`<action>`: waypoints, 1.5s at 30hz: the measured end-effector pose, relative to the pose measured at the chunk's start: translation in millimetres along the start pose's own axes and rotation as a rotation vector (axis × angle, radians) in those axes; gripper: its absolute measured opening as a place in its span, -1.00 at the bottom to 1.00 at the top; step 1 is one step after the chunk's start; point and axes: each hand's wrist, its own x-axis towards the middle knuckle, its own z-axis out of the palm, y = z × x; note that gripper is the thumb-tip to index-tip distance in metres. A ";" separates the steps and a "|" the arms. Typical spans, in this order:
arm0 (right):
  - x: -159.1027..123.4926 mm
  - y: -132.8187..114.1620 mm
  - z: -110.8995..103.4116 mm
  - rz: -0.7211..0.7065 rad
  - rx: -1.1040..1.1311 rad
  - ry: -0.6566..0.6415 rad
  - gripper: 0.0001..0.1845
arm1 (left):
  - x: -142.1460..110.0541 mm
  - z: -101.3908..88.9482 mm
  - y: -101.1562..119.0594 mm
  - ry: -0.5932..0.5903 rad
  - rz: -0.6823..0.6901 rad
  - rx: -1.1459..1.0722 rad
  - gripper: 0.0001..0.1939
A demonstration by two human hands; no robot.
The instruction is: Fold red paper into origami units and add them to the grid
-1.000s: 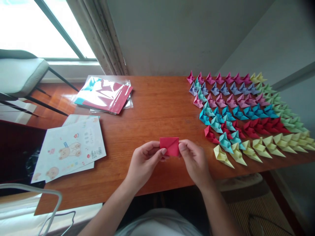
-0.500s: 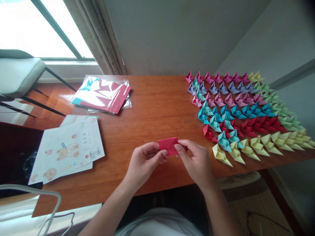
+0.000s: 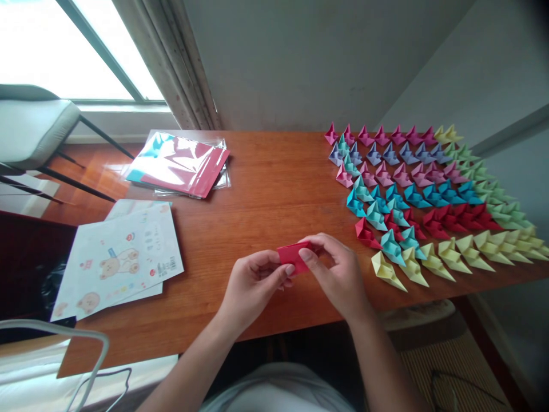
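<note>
The right hand (image 3: 338, 277) covered part of the red paper (image 3: 290, 254), whose underside was hidden. Fine print on the sheet (image 3: 141, 246) was too small to read. Glare masked part of the packet (image 3: 182, 163). The left edge cut off the chair (image 3: 38, 129).

The folded paper (image 3: 290, 254) is red, the tabletop (image 3: 270, 194) brown, the bear-patterned sheet (image 3: 148, 266) white.

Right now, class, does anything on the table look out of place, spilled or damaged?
Nothing looks spilled or damaged. The pale turquoise folded pieces look odd: they sit between the mostly single-coloured rows near the left ends, breaking the neat pattern.
</note>
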 end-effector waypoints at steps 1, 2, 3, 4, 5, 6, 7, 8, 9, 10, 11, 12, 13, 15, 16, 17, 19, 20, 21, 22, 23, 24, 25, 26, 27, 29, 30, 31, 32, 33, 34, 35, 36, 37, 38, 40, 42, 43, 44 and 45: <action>0.4 0.5 2.6 0.018 0.040 0.025 -0.84 | 0.0 -0.1 -0.3 -0.005 0.000 0.000 -0.76; 0.7 1.2 5.0 0.037 0.081 0.051 -0.84 | 0.1 -0.3 -0.5 -0.014 0.001 0.001 -0.77; 0.8 1.9 6.9 0.053 0.118 0.070 -0.82 | 0.3 -0.6 -0.6 -0.029 0.001 0.003 -0.77; 1.0 2.5 8.1 0.066 0.148 0.076 -0.81 | 0.4 -1.0 -0.6 -0.047 0.002 0.006 -0.77; 1.3 2.9 8.4 0.076 0.169 0.068 -0.80 | 0.4 -1.4 -0.4 -0.069 0.002 0.009 -0.77; 1.7 2.9 8.1 0.083 0.182 0.049 -0.79 | 0.3 -1.9 0.0 -0.096 0.000 0.014 -0.77; 2.3 2.5 7.1 0.084 0.185 0.020 -0.79 | 0.1 -2.3 0.3 -0.121 -0.003 0.019 -0.78; 3.0 1.8 5.9 0.081 0.181 -0.012 -0.79 | -0.1 -2.6 0.6 -0.141 -0.006 0.022 -0.78; 3.8 0.8 4.5 0.075 0.172 -0.043 -0.79 | -0.4 -2.8 0.8 -0.152 -0.011 0.022 -0.78; 4.6 -0.4 3.3 0.067 0.158 -0.069 -0.79 | -0.7 -2.9 0.8 -0.156 -0.018 0.023 -0.78; 5.4 -1.7 2.4 0.056 0.140 -0.082 -0.80 | -1.0 -2.8 0.6 -0.153 -0.021 0.024 -0.78; 6.3 -3.1 2.0 0.039 0.118 -0.081 -0.81 | -1.1 -2.6 0.2 -0.146 -0.021 0.026 -0.78; 7.1 -4.4 1.9 0.017 0.090 -0.071 -0.81 | -1.3 -2.3 -0.3 -0.140 -0.018 0.034 -0.78; 8.9 -6.9 2.4 -0.038 0.033 -0.051 -0.81 | -1.4 -1.9 -1.2 -0.144 -0.009 0.064 -0.76; 10.0 -8.1 2.7 -0.065 0.009 -0.047 -0.80 | -1.4 -1.9 -1.5 -0.152 0.001 0.083 -0.76; 11.1 -9.2 2.8 -0.087 -0.010 -0.053 -0.80 | -1.4 -2.0 -1.5 -0.162 0.015 0.101 -0.75; 13.5 -11.0 2.3 -0.103 -0.030 -0.101 -0.79 | -1.4 -2.7 -1.2 -0.172 0.053 0.127 -0.76; 14.5 -11.6 1.8 -0.100 -0.032 -0.136 -0.79 | -1.3 -3.2 -0.9 -0.168 0.066 0.131 -0.76; 15.2 -11.8 1.3 -0.091 -0.030 -0.173 -0.78 | -1.1 -3.7 -0.7 -0.157 0.069 0.126 -0.76; 15.6 -11.6 0.8 -0.077 -0.022 -0.204 -0.77 | -1.0 -4.0 -0.7 -0.140 0.067 0.119 -0.76; 15.4 -10.8 0.4 -0.056 -0.003 -0.221 -0.77 | -0.9 -4.3 -0.6 -0.123 0.062 0.107 -0.75; 14.7 -9.5 0.2 -0.025 0.027 -0.223 -0.79 | -0.7 -4.2 -0.7 -0.105 0.060 0.096 -0.74; 13.5 -7.6 0.1 0.014 0.062 -0.212 -0.81 | -0.6 -4.0 -0.7 -0.086 0.062 0.088 -0.74; 11.7 -5.2 0.1 0.056 0.096 -0.197 -0.80 | -0.5 -3.5 -0.8 -0.066 0.068 0.084 -0.74; 9.6 -2.6 0.0 0.098 0.120 -0.184 -0.77 | -0.5 -2.8 -0.9 -0.044 0.075 0.082 -0.74; 4.6 2.8 -0.7 0.144 0.118 -0.176 -0.77 | -0.4 -1.3 -1.5 -0.005 0.091 0.089 -0.76; 2.1 5.2 -1.3 0.148 0.094 -0.173 -0.76 | -0.3 -0.8 -2.1 0.007 0.104 0.101 -0.77; -0.2 7.3 -2.2 0.143 0.069 -0.166 -0.76 | -0.4 -0.7 -3.0 0.011 0.120 0.120 -0.77; -2.1 8.9 -3.1 0.137 0.040 -0.155 -0.75 | -0.4 -0.9 -4.2 0.011 0.140 0.150 -0.77; -3.7 10.2 -3.9 0.130 0.011 -0.144 -0.75 | -0.6 -1.6 -5.6 0.013 0.169 0.196 -0.77; -4.8 11.3 -4.6 0.121 -0.020 -0.132 -0.76 | -0.8 -2.6 -7.2 0.022 0.204 0.269 -0.78; -5.5 12.2 -4.9 0.108 -0.058 -0.124 -0.77 | -1.0 -3.8 -8.9 0.047 0.250 0.373 -0.80; -5.8 13.3 -4.8 0.088 -0.103 -0.124 -0.78 | -1.2 -5.1 -10.5 0.084 0.302 0.504 -0.82; -5.9 14.4 -4.3 0.059 -0.156 -0.126 -0.79 | -1.5 -6.1 -12.1 0.125 0.360 0.652 -0.85; -5.7 15.8 -3.3 0.021 -0.218 -0.126 -0.80 | -1.7 -6.9 -13.5 0.167 0.417 0.803 -0.87; -5.2 19.3 -0.6 -0.069 -0.356 -0.122 -0.81 | -2.0 -7.3 -15.7 0.233 0.508 1.059 -0.88; -5.1 23.0 2.4 -0.156 -0.490 -0.106 -0.83 | -1.9 -6.3 -16.9 0.260 0.560 1.215 -0.85; -5.3 24.8 3.8 -0.192 -0.542 -0.093 -0.84 | -1.7 -5.6 -17.1 0.265 0.581 1.261 -0.82; -5.6 26.3 4.9 -0.221 -0.580 -0.082 -0.86 | -1.4 -4.9 -17.1 0.252 0.606 1.290 -0.80; -6.1 27.6 5.6 -0.249 -0.606 -0.075 -0.87 | -1.0 -4.2 -16.9 0.219 0.637 1.304 -0.80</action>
